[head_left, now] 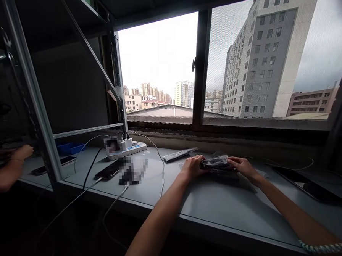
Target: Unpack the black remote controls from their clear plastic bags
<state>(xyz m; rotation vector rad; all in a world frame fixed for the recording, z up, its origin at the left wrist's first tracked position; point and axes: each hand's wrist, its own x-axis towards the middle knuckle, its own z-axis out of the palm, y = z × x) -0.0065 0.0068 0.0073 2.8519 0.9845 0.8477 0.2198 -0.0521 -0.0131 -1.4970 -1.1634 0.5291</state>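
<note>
Both my hands hold a dark, flat packet in glossy plastic wrap just above the grey table. My left hand grips its left end with curled fingers. My right hand grips its right end the same way. More clear wrapping lies flat on the table under the packet. A second flat packet lies a little behind my left hand.
A white power strip with chargers stands at the back left, its cables trailing to a dark phone. A dark tablet-like slab lies at right. A metal shelf post stands at left; another person's hand rests beyond it.
</note>
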